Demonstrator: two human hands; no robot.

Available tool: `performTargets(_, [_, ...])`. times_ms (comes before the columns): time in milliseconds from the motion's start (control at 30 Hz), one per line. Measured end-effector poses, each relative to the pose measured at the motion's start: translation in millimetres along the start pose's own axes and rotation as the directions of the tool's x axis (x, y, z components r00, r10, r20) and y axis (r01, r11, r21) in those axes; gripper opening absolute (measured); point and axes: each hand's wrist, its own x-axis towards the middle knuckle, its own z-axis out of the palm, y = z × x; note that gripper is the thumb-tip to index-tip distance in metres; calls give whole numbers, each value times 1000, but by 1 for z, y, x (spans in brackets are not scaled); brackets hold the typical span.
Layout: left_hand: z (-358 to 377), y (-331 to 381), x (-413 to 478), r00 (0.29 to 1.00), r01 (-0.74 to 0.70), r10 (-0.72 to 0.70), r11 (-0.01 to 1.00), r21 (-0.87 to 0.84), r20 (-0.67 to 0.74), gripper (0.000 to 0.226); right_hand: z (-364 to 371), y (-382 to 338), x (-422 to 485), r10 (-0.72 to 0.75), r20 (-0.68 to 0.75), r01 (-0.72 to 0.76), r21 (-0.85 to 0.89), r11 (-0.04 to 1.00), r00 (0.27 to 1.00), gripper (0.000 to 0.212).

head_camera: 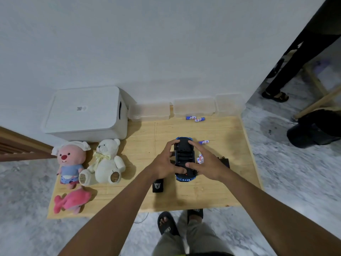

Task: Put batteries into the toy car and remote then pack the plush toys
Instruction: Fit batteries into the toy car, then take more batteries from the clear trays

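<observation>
Over the table [221, 185] your left hand [164, 167] and right hand [208, 164] curl fingers round the upturned car [184, 156], battery bay looking empty, plush toys [106, 161] not yet packed.

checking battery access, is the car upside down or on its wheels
Upside down: the toy car shows its black underside facing the camera.

Dim, flat indoor light — soft shadows beside the plush toys [88, 169], wide-angle bending at edges.
</observation>
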Motion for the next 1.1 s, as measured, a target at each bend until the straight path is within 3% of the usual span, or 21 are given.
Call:
performTargets(67, [5, -7, 4, 1000, 13, -13, 1000, 8, 2, 112, 1, 7, 3, 16, 7, -16, 29, 999, 1000, 81])
performTargets(333, [12, -8, 12, 1000, 16, -14, 988, 154, -14, 111, -2, 11, 14, 19, 41, -14, -114, 993, 999, 80])
performTargets(433, [13, -3, 9, 1000, 5, 2, 970, 244, -30, 112, -2, 12, 12, 4, -42, -10, -143, 990, 999, 59])
performTargets(533, [13, 0, 6, 999, 5, 5, 951, 310, -33, 113, -4, 13, 9, 41, -159, -54, -76, 996, 986, 29])
performTargets(600, [13, 1, 5, 999, 11, 3, 941, 338, -41, 112, -7, 12, 6, 71, -191, -77, -24, 997, 979, 21])
performTargets(800, [17, 5, 0, 994, 45, -6, 930, 365, -109, 106, -11, 4, -3, 155, -198, -135, 107, 985, 968, 13])
performTargets(967, [22, 5, -3, 989, 49, 12, 913, 404, -146, 105, -7, 1, -4, 260, -139, -224, 227, 948, 956, 29])
performTargets(1100, [18, 20, -5, 973, 50, 69, 867, 495, -219, 108, -23, -7, -9, 291, -227, -250, 193, 949, 929, 34])
